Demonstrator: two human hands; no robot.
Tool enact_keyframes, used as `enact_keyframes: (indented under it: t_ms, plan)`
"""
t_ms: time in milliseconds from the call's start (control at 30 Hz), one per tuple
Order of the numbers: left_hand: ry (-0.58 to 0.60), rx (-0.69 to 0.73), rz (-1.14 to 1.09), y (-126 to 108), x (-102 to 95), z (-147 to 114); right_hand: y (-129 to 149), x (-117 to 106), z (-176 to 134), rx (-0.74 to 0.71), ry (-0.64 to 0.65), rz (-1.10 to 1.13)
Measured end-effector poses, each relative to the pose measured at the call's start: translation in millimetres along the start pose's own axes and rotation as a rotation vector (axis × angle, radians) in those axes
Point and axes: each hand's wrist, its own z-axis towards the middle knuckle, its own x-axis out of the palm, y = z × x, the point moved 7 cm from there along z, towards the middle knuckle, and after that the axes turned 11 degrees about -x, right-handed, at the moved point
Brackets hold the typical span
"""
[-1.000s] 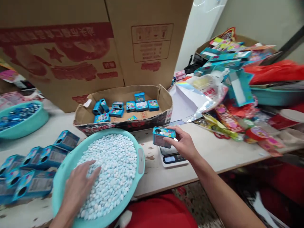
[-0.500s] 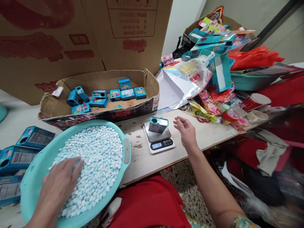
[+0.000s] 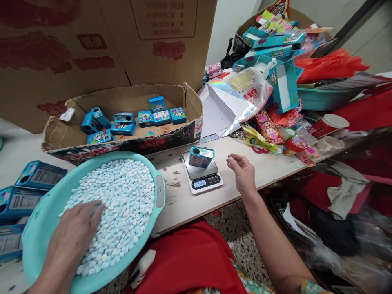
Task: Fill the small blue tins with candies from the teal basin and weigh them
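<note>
On the pale candies (image 3: pixel 122 204) that fill the turquoise basin (image 3: pixel 159 190), my left hand (image 3: pixel 75 228) lies with its fingers loosely stretched, their tips partly hidden. A small blue candy box (image 3: pixel 201 157) stands upright on the plate of a white digital scale (image 3: pixel 203 179), and its round top hole shows. The scale's display is lit with digits. To the right of the scale, my right hand (image 3: pixel 241 170) hangs in the air, apart from the box. Its fingers are slightly curled and hold nothing.
Behind the basin, a cut-down carton (image 3: pixel 122 145) holds several blue boxes. More blue boxes (image 3: pixel 23 202) lie at the left. A large cardboard box (image 3: pixel 101 41) rises behind. Wrappers, bags, cups (image 3: pixel 327 124) and a piled carton (image 3: pixel 241 43) crowd the right side.
The scale's display has gone from about zero to a higher reading. My right hand has drawn slightly away from the candy box. My left hand stays on the candies. The view has shifted slightly.
</note>
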Motion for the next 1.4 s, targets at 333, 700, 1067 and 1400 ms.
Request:
enact_keyframes:
  t_ms: [333,700,1067,1400]
  plan:
    - [0.096,-0.195,-0.175,7,-5.3,-6,3,1,-3,-0.018,0.006,-0.026]
    - [0.175,0.046,-0.319,-22,-1.8,-20,103,76,-26,-0.786,0.343,-0.528]
    - [0.084,0.064,-0.298,-22,2.8,-27,99,118,-15,-0.873,0.553,-0.587]
    - [0.149,0.046,-0.208,-35,-0.8,-33,105,103,7,-0.746,0.436,-0.437]
